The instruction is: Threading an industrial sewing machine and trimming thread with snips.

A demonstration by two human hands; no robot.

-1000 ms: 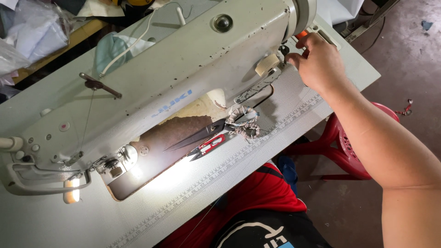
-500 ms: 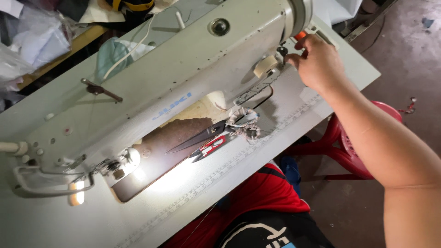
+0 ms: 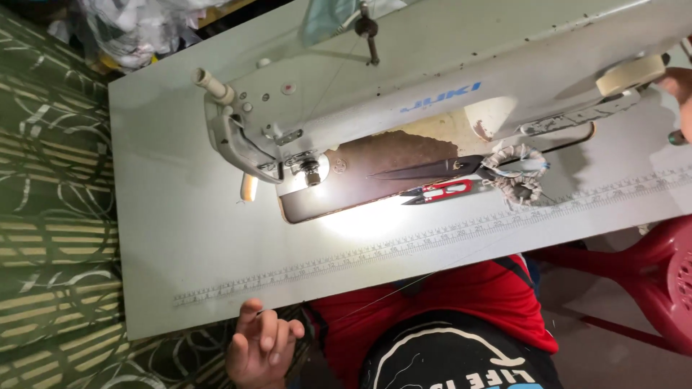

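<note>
Sewing machine (image 3: 461, 79), pale grey-white, lies across the upper half of the frame on a light bench (image 3: 180, 238), its needle end toward the left centre where a small lamp throws a bright patch on the surface. Under the machine's arm rest a pair of dark scissors (image 3: 432, 170) with cloth-wrapped handles, and just below them, touching or nearly so, a small red thread snip (image 3: 440, 191). A printed ruler strip (image 3: 404, 245) runs along the bench near its front edge.

At the lower left centre, the left hand (image 3: 261, 349) hovers just off the bench's front edge, its fingers (image 3: 268, 333) loosely curled and pinching a fine thread (image 3: 389, 295) that runs up toward the right across the red shirt (image 3: 468, 302). At the far right edge, only a sliver of the right hand (image 3: 681, 90) shows beside the machine's wheel end; whether its fingers are clenched or released cannot be told. A red plastic stool (image 3: 649, 281) stands at the lower right, and green patterned fabric (image 3: 50, 216) fills the left side
</note>
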